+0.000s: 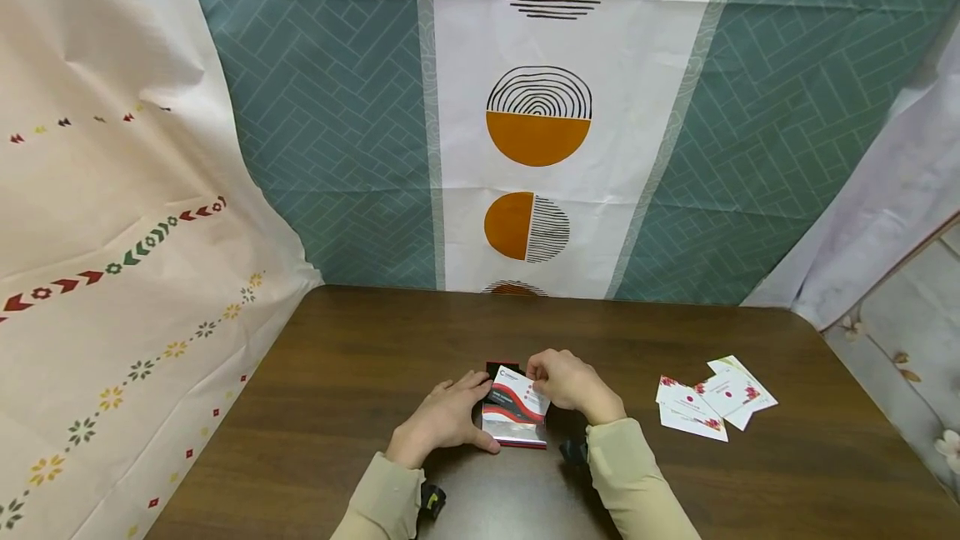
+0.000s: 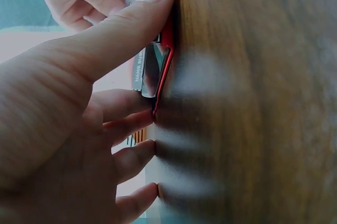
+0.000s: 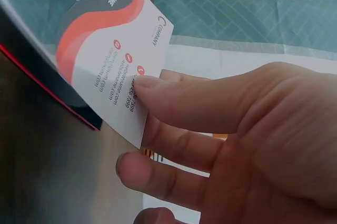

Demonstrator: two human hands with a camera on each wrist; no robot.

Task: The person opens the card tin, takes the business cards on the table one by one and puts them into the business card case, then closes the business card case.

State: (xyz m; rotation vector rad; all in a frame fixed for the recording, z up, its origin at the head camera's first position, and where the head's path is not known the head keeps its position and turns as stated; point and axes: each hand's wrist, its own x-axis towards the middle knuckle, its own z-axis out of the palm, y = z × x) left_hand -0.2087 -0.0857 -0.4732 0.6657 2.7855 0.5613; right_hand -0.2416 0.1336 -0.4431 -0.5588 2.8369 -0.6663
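A white, red and dark grey business card (image 1: 517,394) lies tilted at a card case (image 1: 523,432) with a shiny metal front and red edging. My left hand (image 1: 444,413) steadies the case from its left side. In the left wrist view, the thumb (image 2: 134,16) presses along the case's edge, the index finger is by its far end, and the other fingertips touch the table. My right hand (image 1: 572,382) pinches the card's right edge. Its thumb (image 3: 168,98) lies on the printed face in the right wrist view, and the card's other end overlaps the case.
Several white cards with red floral corners (image 1: 716,397) lie overlapping on the right of the brown wooden table (image 1: 360,340). A patterned cloth (image 1: 337,107) hangs behind the table's back edge, and a cream cloth (image 1: 112,240) hangs at the left.
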